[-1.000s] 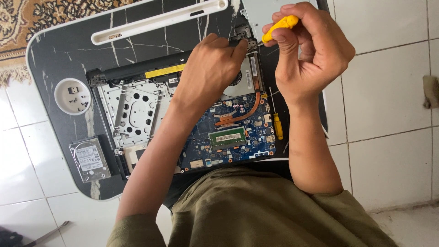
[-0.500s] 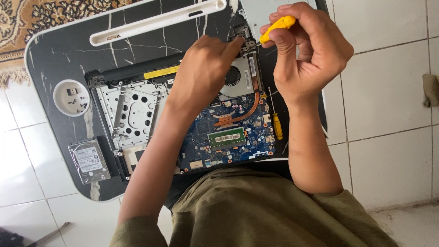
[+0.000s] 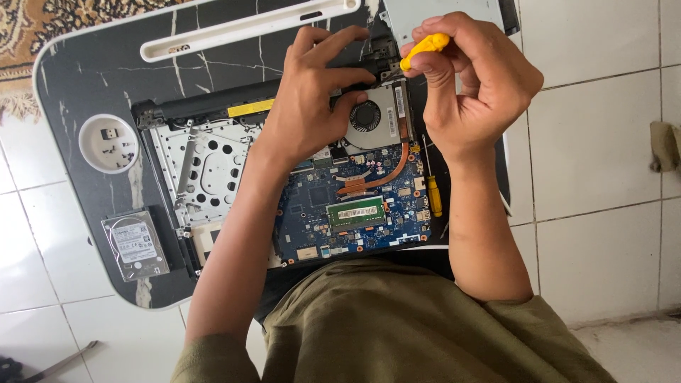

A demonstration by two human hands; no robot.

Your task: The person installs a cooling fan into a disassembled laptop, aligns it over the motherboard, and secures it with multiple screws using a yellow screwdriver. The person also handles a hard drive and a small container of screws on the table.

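Yellow screwdriver (image 3: 423, 51) pinched in right hand (image 3: 472, 89), tip down at laptop (image 3: 355, 191) top corner, beside fan (image 3: 366, 115). Left hand (image 3: 316, 99) now spread flat, fingers apart, bracing nearer that corner than a second ago; gripping nothing. Looks like screw work there. Yellow strip label (image 3: 250, 108) along hinge edge. White-labelled drive (image 3: 135, 245) left on table (image 3: 85, 78). Second screwdriver (image 3: 431, 186) lying right.

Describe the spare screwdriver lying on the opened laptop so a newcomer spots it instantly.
Start at the opened laptop on the black marbled lap table and find its blue motherboard. Just past the board's edge below the right hand lies a slim screwdriver, nobody touching it. Unlike the yellow-handled screwdriver gripped in that hand, this one lies flat, metal shaft pointing towards the fan.
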